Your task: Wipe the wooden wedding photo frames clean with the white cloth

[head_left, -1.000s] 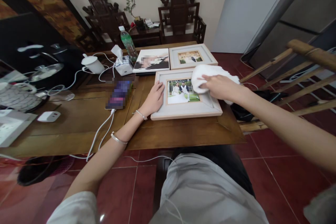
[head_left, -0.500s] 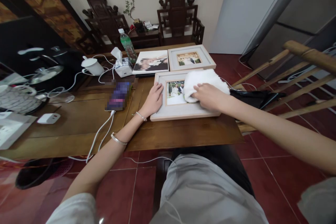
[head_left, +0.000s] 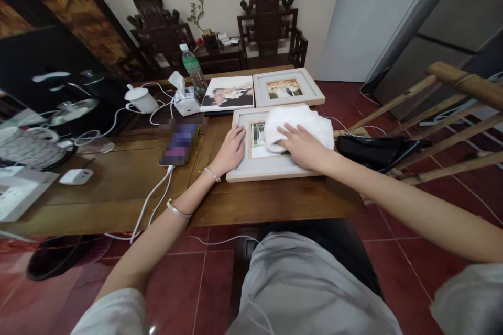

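Note:
A picture frame (head_left: 240, 162) with a pale wooden rim lies flat on the table. My left hand (head_left: 231, 151) grips its left edge, fingers bent over the rim. My right hand (head_left: 302, 145) holds a folded white cloth (head_left: 301, 120) pressed onto the front of the frame, fingers spread over the fabric. The cloth hides the right part of the photo (head_left: 257, 141) and part of the frame's right side. Behind it lie a second picture frame (head_left: 314, 95) and a white-edged photo panel (head_left: 228, 82).
On the left stand a phone (head_left: 178, 144) on a charging cable, a tissue box (head_left: 186, 102), a green-labelled bottle (head_left: 193, 68), a lidded white cup (head_left: 141, 99) and a white charger (head_left: 76, 176). A bamboo chair (head_left: 451, 78) and a black bag (head_left: 373, 152) are at the right.
My right hand has slid the cloth left across the frame, covering more of the photo. My left hand stays at the frame's left edge.

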Demonstrator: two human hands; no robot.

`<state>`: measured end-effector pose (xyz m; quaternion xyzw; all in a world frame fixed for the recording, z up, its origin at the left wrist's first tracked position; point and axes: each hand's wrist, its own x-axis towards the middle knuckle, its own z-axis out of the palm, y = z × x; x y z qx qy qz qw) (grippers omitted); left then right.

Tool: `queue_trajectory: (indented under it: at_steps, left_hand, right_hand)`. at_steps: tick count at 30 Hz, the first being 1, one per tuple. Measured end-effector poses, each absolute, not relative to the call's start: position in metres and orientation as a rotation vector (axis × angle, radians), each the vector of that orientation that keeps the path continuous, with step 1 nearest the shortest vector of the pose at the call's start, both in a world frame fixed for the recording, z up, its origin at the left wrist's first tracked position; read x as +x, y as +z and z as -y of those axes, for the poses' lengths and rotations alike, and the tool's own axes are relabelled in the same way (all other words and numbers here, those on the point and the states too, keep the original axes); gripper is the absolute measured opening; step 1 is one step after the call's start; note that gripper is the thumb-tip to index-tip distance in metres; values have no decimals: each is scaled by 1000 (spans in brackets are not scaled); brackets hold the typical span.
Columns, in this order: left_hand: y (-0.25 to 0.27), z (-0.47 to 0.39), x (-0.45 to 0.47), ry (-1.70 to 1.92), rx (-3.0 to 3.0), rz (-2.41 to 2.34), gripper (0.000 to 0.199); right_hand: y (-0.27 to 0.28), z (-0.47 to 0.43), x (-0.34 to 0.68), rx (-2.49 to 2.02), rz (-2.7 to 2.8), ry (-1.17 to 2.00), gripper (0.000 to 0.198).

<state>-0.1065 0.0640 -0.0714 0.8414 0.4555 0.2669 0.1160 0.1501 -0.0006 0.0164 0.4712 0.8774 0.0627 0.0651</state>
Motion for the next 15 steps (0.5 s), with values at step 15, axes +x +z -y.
queue_trajectory:
  at_steps: [15]
  left_hand:
    - [-73, -64, -104, 822, 2431, -1326, 52]
  right_hand:
    - [50, 18, 154, 1309, -2571, -121, 62]
